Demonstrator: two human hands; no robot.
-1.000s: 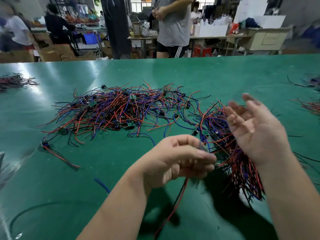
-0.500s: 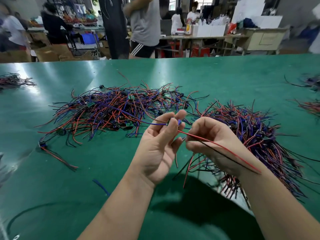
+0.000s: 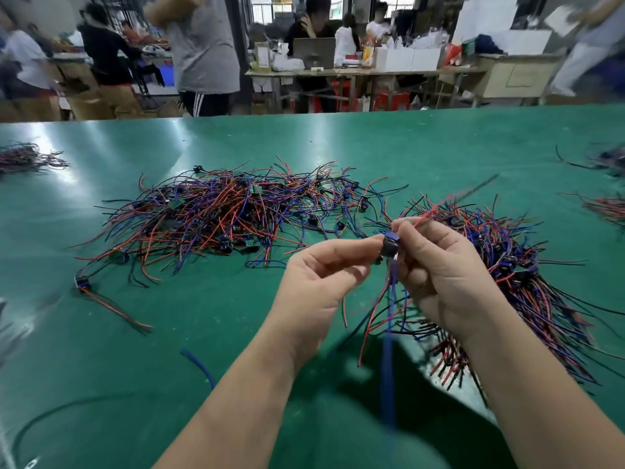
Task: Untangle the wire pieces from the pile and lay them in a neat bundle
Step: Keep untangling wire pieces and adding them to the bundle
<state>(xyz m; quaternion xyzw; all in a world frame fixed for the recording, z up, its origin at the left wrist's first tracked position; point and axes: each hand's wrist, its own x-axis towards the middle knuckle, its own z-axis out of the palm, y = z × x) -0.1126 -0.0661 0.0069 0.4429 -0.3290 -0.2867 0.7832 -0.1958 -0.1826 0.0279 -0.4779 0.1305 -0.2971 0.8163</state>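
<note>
A tangled pile [image 3: 216, 214] of red, blue and black wire pieces with small black parts lies on the green table, left of centre. To the right, a more ordered bundle [image 3: 527, 272] of the same wires fans toward me. Between them, above the table, both hands hold one wire piece [image 3: 389, 243] by its small black and blue part. My left hand [image 3: 321, 282] pinches it from the left. My right hand [image 3: 439, 269] grips it from the right, and its red, blue and black leads hang down below the fingers.
The green table [image 3: 372, 147] stretches across the view. A stray wire piece [image 3: 101, 296] lies at the left, a loose blue wire [image 3: 199, 365] nearer me. Smaller wire heaps sit at the far left [image 3: 27, 159] and far right [image 3: 605, 204]. People stand and sit behind the table.
Both hands came together over the gap between pile and bundle. They now hold a single piece by its black part, with the leads hanging straight down instead of stretched sideways.
</note>
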